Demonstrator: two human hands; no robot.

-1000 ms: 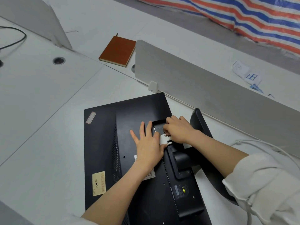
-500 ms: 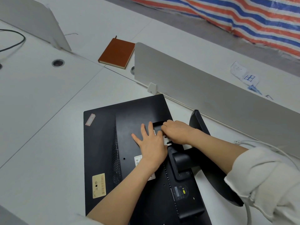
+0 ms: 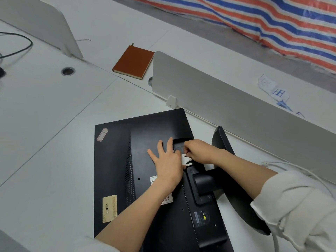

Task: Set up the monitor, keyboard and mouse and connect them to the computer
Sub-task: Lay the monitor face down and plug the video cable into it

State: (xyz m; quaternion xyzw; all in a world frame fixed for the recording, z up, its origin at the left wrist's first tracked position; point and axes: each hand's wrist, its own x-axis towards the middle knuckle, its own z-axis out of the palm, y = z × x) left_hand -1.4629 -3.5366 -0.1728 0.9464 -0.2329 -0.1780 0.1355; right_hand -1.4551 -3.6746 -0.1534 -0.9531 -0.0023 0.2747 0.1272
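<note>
**Hands working at the monitor's rear ports**

The left hand (image 3: 168, 161) is pressing flat, fingers spread, on the back of the monitor (image 3: 127, 160), which is lying face down on the tabletop (image 3: 45, 115). The right hand (image 3: 197, 151) is pinching a white connector (image 3: 186, 159) just beside the monitor's stand (image 3: 205, 182). A brown notebook (image 3: 133, 61) is lying well beyond the monitor.

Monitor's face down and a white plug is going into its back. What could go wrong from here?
1. The right hand hides the port, so the white plug might go in crooked.
2. The left hand presses flat on the monitor, which lies screen-down on the desk; pressure could mark the screen.
</note>
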